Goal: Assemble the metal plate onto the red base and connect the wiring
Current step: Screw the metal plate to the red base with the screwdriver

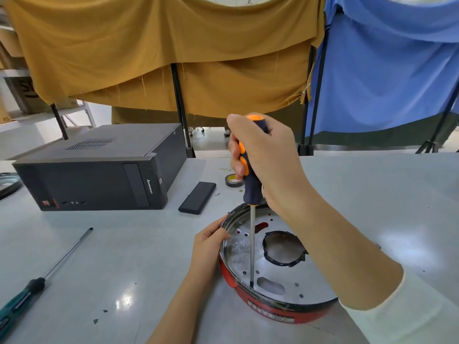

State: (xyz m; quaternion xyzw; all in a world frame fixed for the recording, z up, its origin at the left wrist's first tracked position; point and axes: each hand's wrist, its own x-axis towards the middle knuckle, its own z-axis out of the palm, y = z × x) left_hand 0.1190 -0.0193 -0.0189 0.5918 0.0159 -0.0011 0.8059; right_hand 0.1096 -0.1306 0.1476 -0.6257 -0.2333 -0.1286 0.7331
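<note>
Near the table's front edge, the metal plate (250,259) is sitting inside the red base (278,311), the left hand (211,244) is gripping its rim with curled fingers, and the right hand (263,155) is clasping an orange-and-black screwdriver (252,189) upright, tip pressing the plate's near edge.

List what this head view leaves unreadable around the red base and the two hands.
- Screw under the tip of the orange-and-black screwdriver: too small to make out.
- Wiring: none visible; the round metal plate covers the red base.
- Right hand palm side: faces away.
- Left hand fingers at the rim: hidden behind it.
- Label on the base: blurred.
</note>
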